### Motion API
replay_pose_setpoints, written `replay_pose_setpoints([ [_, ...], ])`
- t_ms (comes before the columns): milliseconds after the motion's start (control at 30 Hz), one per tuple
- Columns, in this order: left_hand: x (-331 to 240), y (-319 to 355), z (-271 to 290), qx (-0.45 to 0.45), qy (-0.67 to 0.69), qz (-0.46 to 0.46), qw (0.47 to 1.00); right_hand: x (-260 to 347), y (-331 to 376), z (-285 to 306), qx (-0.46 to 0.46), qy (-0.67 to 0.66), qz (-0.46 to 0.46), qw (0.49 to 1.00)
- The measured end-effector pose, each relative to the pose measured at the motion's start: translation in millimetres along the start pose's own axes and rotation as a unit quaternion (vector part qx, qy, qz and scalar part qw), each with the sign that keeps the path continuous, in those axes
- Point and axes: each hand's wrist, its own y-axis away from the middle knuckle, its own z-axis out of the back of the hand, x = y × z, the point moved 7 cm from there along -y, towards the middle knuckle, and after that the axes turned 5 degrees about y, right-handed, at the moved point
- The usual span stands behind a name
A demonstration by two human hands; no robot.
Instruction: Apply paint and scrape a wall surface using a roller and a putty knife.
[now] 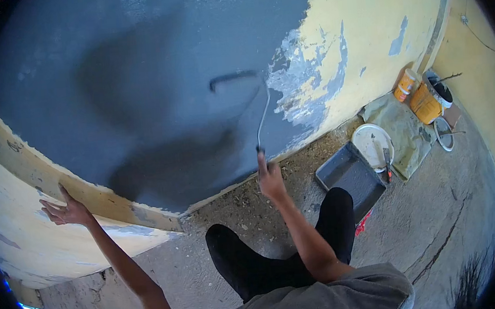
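1. The right hand [271, 181] is curled around the handle [260, 150] of the paint roller [264, 116].
2. The roller is up by the gray painted wall [148, 81], near the middle.
3. The left hand [70, 212] has its fingers spread, by the tan ledge [109, 209] on the left. I can't tell if they touch.
4. A dark tray [346, 173] is on the floor, right of the right hand.
5. A yellow bucket [427, 104] is far right.
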Motion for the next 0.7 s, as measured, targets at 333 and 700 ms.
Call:
replay_pose_setpoints([
  [333, 2, 0, 1, 0.000, -0.029, 0.004, 1.000, -11, -12, 8, 0.044, 0.044, -0.009, 0.998],
  [700, 5, -1, -2, -0.004, -0.045, -0.009, 0.999, 1, -45, 21, 0.043, -0.003, -0.093, 0.995],
])
